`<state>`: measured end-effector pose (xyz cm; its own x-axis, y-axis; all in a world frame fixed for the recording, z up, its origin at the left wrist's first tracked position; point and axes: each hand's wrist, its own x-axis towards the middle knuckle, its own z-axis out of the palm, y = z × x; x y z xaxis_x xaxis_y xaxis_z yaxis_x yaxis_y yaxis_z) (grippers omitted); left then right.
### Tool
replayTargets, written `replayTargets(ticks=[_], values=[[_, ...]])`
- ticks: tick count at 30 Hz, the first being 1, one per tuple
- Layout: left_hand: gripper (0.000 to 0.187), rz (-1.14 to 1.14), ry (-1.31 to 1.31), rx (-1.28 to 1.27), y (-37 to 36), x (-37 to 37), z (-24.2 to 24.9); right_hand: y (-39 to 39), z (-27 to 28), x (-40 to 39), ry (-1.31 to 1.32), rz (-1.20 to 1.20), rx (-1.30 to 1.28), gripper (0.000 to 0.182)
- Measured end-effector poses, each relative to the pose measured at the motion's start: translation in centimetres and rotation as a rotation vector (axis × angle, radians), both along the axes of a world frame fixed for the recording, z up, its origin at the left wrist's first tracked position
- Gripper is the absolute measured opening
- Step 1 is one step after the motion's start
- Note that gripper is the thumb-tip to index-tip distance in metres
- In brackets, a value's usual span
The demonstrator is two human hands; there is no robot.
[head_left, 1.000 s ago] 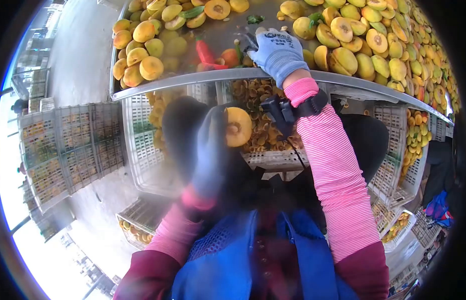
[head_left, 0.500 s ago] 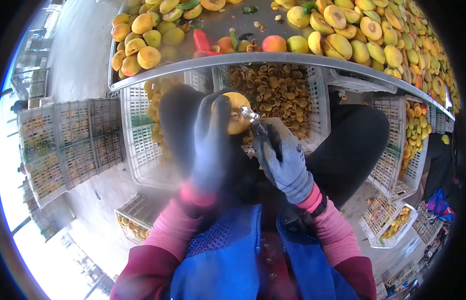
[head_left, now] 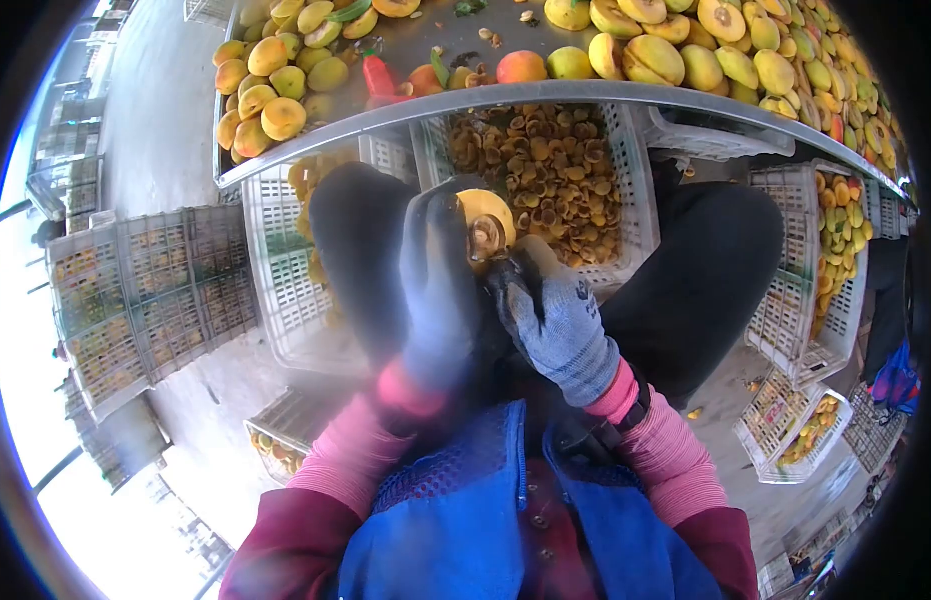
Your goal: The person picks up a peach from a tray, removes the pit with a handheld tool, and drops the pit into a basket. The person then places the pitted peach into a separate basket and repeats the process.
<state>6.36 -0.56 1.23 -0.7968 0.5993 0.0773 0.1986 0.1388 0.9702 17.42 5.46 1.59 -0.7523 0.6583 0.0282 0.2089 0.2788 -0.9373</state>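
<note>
My left hand (head_left: 432, 270), in a blue-grey glove, is closed around a halved yellow peach (head_left: 488, 212) held above my lap. The cut face looks up, and a brown pit area shows in its middle. My right hand (head_left: 563, 320), gloved alike, is closed on a metal-tipped pitting tool (head_left: 505, 272) with a dark handle. The tool's end is at the lower edge of the pit area, and its metal tip is mostly hidden there. Both hands meet at the fruit.
Beyond my knees, a crate (head_left: 635, 190) holds many brown pit pieces (head_left: 545, 170). A metal-edged table (head_left: 385, 118) bears whole and halved peaches (head_left: 675, 65) and a red object (head_left: 380, 78). Another crate (head_left: 285, 270) stands left; stacked crates (head_left: 150, 290) and fruit-filled crates (head_left: 785, 260) flank me.
The shiny tool tip, in plain sight at the peach's right side before, now sits lower at the pit and is mostly hidden. My right hand has turned inward; the view has shifted slightly.
</note>
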Motion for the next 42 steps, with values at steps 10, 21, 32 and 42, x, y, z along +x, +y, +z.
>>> replayTargets(ticks=[10,21,32,42], values=[[0.03,-0.158,0.442,-0.129,-1.0,-0.3,-2.0,-1.0,-2.0,0.8,-0.004,0.037,-0.162,0.033],[0.022,0.004,0.455,-0.015,1.1,0.2,-1.1,-2.7,-3.8,0.8,0.079,-0.124,-0.032,0.046],[0.02,-0.024,0.139,-0.064,1.4,0.6,-0.8,-1.2,-4.3,1.1,0.141,0.027,-0.311,0.042],[0.023,-0.187,0.29,-0.203,-0.1,-1.1,-3.0,-0.7,-4.0,0.5,0.282,0.004,-0.672,0.037]])
